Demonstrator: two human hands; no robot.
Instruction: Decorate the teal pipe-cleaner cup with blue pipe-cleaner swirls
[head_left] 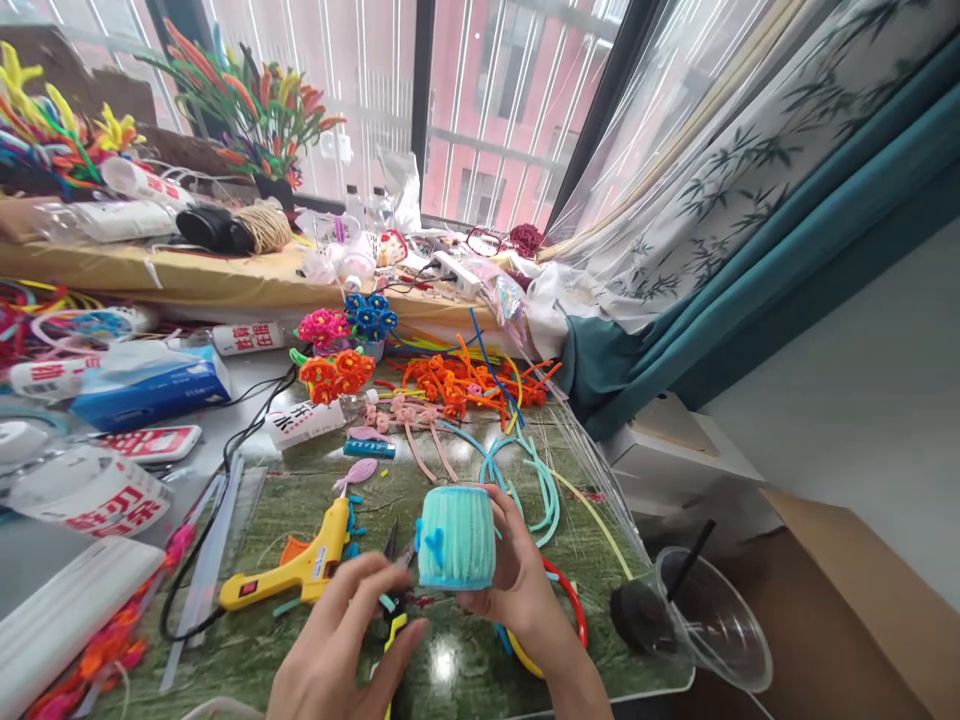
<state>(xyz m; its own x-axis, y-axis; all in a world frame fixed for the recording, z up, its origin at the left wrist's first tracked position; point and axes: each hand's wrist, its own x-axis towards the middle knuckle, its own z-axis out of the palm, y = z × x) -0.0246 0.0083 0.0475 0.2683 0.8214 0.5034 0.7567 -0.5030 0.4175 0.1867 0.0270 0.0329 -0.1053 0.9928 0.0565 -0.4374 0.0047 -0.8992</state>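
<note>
A small mint-green pot wrapped in fuzzy pipe cleaner [469, 535] has blue bands at its top and bottom. Blue knotted bits stick to its left side. My right hand [523, 575] grips it from the right, holding it above the green tabletop. To the left of the pot, my left hand [341, 640] has thumb and fingers apart, with nothing visible between them. Scissors [395, 630] with yellow on the handles lie beneath that hand, partly hidden by it. A yellow glue gun [307, 568] rests on the table just beyond the left hand.
Orange pipe-cleaner pieces [457, 385] and curled mint strands [544, 490] lie behind the pot. A clear plastic cup with a straw [712, 620] stands at the right edge. Bottles [97, 490], a blue tissue pack [154, 385] and a black cord [229, 450] crowd the left.
</note>
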